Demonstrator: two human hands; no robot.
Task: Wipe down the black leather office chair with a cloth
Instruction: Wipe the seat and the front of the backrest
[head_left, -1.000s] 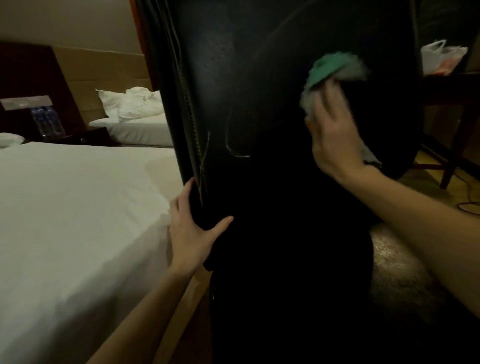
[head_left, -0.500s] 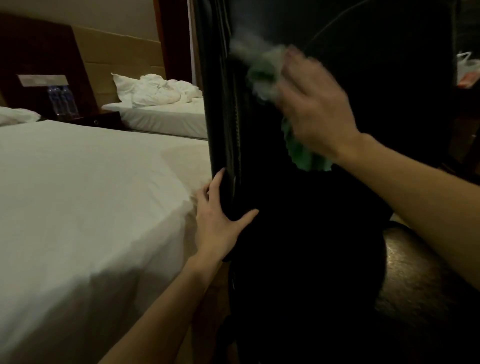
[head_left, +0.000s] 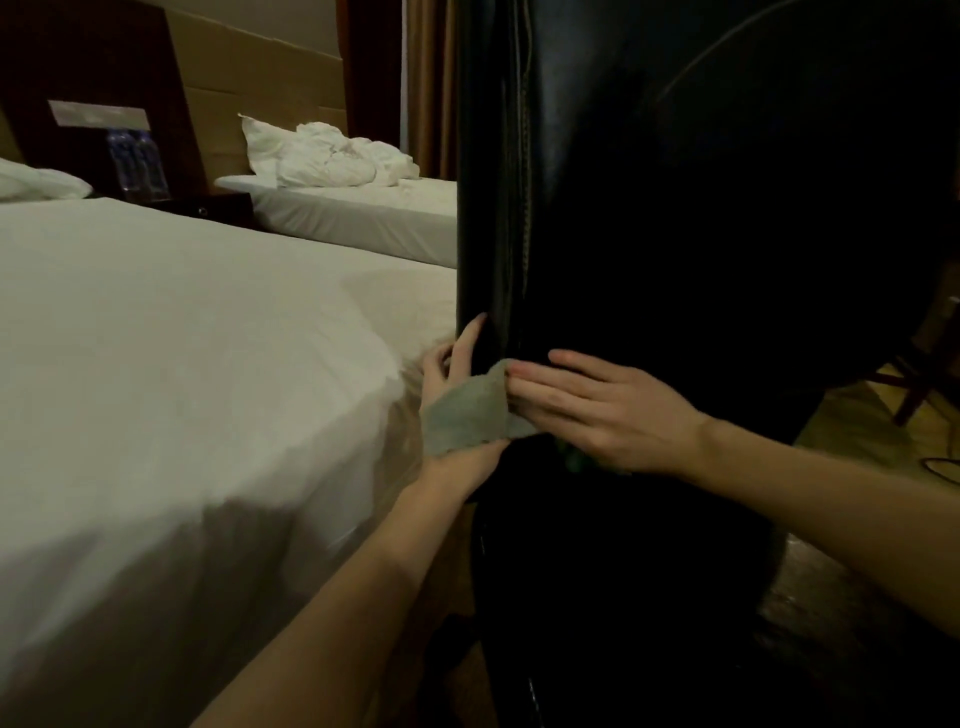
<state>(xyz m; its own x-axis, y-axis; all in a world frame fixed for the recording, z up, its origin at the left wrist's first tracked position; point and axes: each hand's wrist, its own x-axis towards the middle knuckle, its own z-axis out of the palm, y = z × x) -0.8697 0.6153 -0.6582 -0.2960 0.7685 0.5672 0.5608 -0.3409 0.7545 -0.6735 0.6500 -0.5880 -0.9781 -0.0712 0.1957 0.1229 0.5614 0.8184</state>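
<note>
The right hand (head_left: 613, 410) presses the cloth (head_left: 467, 415) flat-fingered against the chair (head_left: 675, 234) back's left edge. The cloth drapes over the left hand (head_left: 457, 374), whose grip clasps that upright edge; the unwiped length runs above both.

No legible text, label or number anywhere, even on the blurred bottles (head_left: 136, 163).

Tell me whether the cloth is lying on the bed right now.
No. The cloth is draped over the left hand and pressed by the right hand against the chair edge.
</note>
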